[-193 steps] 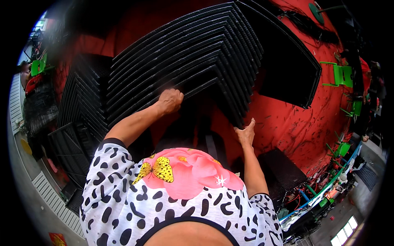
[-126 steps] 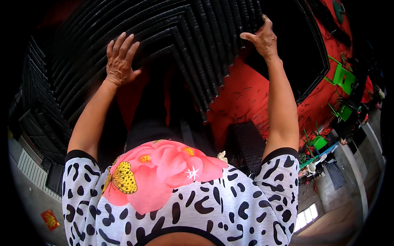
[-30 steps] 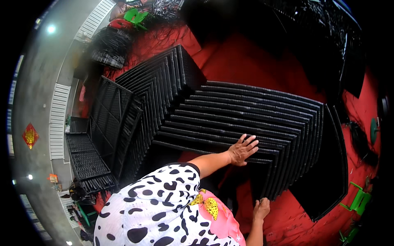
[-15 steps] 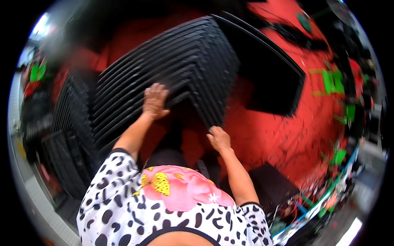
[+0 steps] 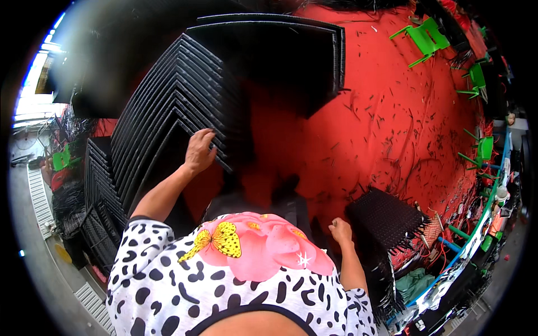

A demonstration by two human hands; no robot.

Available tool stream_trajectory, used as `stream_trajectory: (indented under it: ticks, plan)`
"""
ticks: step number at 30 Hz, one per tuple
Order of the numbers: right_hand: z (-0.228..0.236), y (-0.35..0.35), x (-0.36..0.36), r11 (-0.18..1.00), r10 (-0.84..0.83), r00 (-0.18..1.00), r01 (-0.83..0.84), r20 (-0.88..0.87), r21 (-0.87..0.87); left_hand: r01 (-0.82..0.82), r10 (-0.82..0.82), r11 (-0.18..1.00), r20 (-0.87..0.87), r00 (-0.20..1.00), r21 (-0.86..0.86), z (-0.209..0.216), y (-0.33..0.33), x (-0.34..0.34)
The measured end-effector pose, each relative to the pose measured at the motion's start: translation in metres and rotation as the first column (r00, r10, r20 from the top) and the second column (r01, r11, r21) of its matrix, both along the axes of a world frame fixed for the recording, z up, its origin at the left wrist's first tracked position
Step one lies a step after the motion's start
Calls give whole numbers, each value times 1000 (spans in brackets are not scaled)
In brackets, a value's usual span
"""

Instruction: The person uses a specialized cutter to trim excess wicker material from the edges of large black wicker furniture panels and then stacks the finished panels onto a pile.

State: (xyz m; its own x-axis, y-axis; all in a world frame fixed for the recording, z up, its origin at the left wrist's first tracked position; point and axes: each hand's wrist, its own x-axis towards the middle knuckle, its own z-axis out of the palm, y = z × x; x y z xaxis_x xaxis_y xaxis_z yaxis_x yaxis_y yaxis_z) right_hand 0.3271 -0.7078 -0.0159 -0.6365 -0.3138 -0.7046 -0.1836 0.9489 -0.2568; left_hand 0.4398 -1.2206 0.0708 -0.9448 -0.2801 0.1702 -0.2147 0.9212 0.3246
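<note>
A tall stack of black, angled panels [image 5: 193, 73], nested one in another, leans in front of me on the left. My left hand [image 5: 200, 151] is at the lower right side of this stack, fingers stretched and thumb apart; whether it touches the edges I cannot tell. Down at my right side hangs my right hand [image 5: 341, 231], away from the stack. Its fingers are curled, and what they hold, if anything, is hidden. Close by it lies a dark woven piece [image 5: 386, 215] with a fringed edge.
The red floor [image 5: 386, 129] is strewn with short dark scraps. Beyond the stack stands a larger black panel piece [image 5: 269, 56]. Green chairs [image 5: 426, 39] line the right side. A smaller black stack [image 5: 103, 173] is on the left. Green cloth [image 5: 414, 284] lies lower right.
My right hand has left the stack's lower corner and dropped to my right side. My left hand now lies at the stack's right edge. The view has swung right.
</note>
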Motion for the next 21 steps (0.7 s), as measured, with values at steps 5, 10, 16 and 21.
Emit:
stream_trajectory:
  ticks: [5,10,16,21]
  plan:
    - [3,60,-1,983,-183,983,182,13,26,180,-185,975,28,982,129,2,55,-85]
    - [-12,53,2,909,-375,927,371,15,-189,225,-248,950,85,965,216,-19,83,-138]
    - [-9,65,-7,902,-401,908,415,125,-118,82,-135,918,111,985,389,-48,105,-216]
    - [-2,89,-42,869,-493,869,494,29,-34,-209,105,804,214,971,557,-74,107,-313]
